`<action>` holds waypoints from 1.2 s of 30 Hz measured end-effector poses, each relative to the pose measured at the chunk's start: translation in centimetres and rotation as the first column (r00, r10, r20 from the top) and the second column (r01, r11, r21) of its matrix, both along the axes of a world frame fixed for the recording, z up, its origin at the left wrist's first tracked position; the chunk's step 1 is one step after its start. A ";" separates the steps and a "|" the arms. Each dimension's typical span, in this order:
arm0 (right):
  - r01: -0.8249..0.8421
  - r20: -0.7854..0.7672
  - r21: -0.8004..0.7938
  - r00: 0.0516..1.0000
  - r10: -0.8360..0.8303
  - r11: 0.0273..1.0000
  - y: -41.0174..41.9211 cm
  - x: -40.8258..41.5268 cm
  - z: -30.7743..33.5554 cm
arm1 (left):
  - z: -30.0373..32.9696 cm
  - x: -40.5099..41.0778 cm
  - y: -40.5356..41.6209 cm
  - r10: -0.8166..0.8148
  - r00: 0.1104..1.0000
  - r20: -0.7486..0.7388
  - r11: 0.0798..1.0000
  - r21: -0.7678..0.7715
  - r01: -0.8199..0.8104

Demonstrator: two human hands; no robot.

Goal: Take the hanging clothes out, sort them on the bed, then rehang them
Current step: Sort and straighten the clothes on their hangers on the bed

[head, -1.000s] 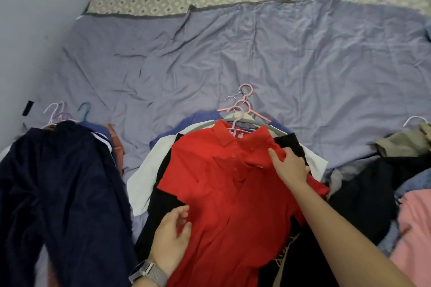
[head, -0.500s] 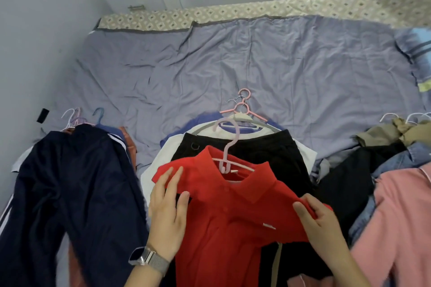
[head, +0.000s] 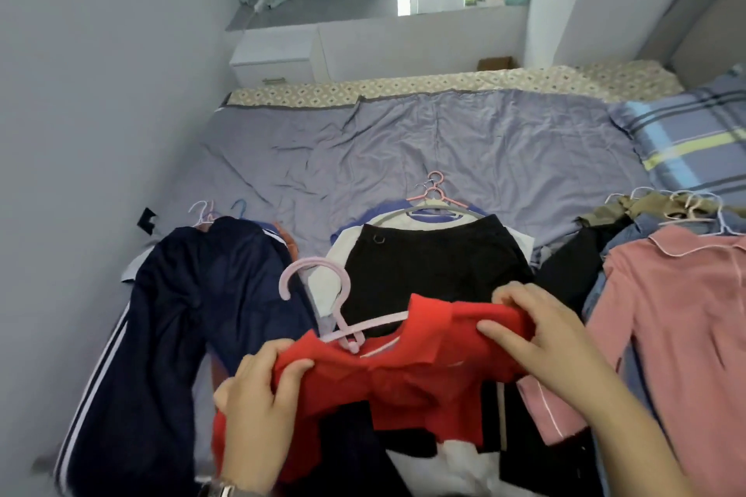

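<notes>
A red polo shirt [head: 403, 379] on a pale pink hanger [head: 319, 286] is lifted off the bed in front of me. My left hand [head: 258, 399] grips its left shoulder, thumb on top of the cloth. My right hand [head: 537, 327] pinches its right shoulder. Under it lies the middle pile: black trousers [head: 428, 262] over white and blue garments, with pink hangers [head: 434, 192] at the top. Dark navy striped trousers [head: 169, 319] lie on the left. A pink shirt [head: 678, 315] tops the right pile.
The bed's lilac sheet [head: 424, 145] stretches beyond the piles to a patterned edge. A plaid pillow [head: 694, 133] lies at the far right. The wall runs close along the left. A white cabinet [head: 274, 60] stands behind the bed.
The red shirt went from lying flat on the middle pile to raised by both shoulders, uncovering the black trousers. My view has tilted up toward the window.
</notes>
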State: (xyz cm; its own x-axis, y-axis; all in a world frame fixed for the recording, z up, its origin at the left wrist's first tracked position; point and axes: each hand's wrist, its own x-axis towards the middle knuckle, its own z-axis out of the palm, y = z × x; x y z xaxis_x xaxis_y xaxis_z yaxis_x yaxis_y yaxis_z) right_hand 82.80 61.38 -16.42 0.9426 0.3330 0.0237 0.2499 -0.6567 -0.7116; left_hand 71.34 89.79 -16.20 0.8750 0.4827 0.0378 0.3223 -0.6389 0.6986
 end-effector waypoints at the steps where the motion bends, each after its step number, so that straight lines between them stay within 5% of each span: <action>1: -0.017 0.018 0.014 1.000 0.017 1.000 1.1 -1.8 1.2 | 1.2 -2.0 0.9 0.002 1.000 0.017 1.000 0.011 -0.003; 8: 0.010 0.115 0.162 0.993 -0.028 0.987 8.1 -12.3 7.3 | 9.9 -10.6 7.4 0.048 0.986 0.158 0.978 0.192 -0.079; 14: 0.074 0.179 0.124 0.979 -0.095 0.990 6.5 -18.7 10.2 | 12.7 -13.9 4.2 -0.050 0.984 0.172 0.961 0.278 0.000; 21: 0.216 0.195 0.158 0.950 -0.244 0.964 -0.1 -24.0 11.9 | 13.6 -15.2 -2.2 -0.252 0.940 0.228 0.957 0.203 0.207; 27: 0.529 0.340 0.114 0.775 -0.533 0.841 -7.8 -26.7 12.1 | 13.7 -14.6 -9.8 -0.391 0.894 0.221 0.909 -0.063 0.413; 36: 0.725 0.173 0.198 0.636 -0.752 0.659 -26.8 -30.6 9.8 | 12.0 -12.1 -28.5 -0.611 0.770 0.184 0.762 -0.127 0.635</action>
State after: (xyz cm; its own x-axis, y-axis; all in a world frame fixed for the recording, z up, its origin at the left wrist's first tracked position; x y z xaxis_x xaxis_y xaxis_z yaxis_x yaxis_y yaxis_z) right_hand 52.16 34.60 -6.66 0.8351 -0.4890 0.2519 -0.1303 -0.6207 -0.7732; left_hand 59.25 61.25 -4.19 0.9780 -0.1582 0.1362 -0.2007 -0.5336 0.8216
